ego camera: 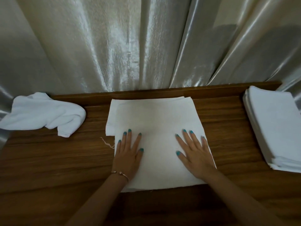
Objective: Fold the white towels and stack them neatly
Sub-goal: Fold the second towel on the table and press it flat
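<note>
— Smoothing, that's the step you're on, as I judge it: the towel (pixel 154 128) lies partly folded in the middle of the bench (pixel 224 128), and both your palms are flat on its near half.

— And my hands, how do they sit?

— Your left hand (pixel 128 154) rests near the towel's left edge, fingers straight and slightly spread, holding nothing. Your right hand (pixel 193 154) lies the same way toward the right edge, fingers fanned, also holding nothing. Both forearms reach in from below, and the left wrist wears a bracelet (pixel 120 174).

— What comes next?

— Probably another fold. You'd need to pinch an edge or corners and bring them across squarely; the left side looks uneven, with one layer poking out, so line that up first. Then it would go on the folded stack (pixel 276 124) at the bench's right end. A crumpled towel (pixel 44 115) waits at the left end, well apart.

— Anything else?

— A loose thread (pixel 106 142) lies just beside the towel's left edge.
</note>
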